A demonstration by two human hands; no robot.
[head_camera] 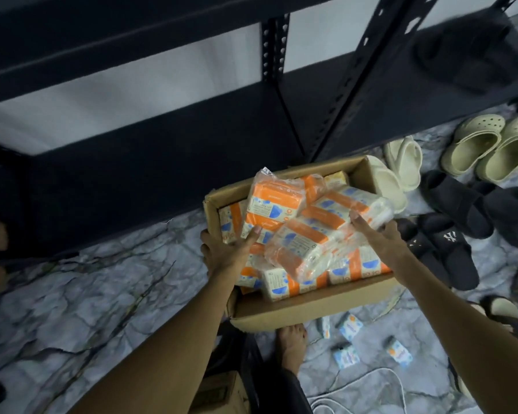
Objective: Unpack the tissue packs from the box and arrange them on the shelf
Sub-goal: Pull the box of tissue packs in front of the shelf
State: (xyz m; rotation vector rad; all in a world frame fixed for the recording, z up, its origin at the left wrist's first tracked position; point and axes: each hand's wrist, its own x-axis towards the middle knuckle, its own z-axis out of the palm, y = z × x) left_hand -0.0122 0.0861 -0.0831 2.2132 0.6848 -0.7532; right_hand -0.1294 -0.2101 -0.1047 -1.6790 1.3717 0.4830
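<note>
Box [296,306] bottom hidden under packs [299,234]

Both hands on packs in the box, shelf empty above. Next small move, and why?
Probably lift. The left hand and right hand each grip a wrapped tissue pack lying loose on top of the full box, and the dark shelf beyond it looks bare, so raising the packs clear comes first.
</note>
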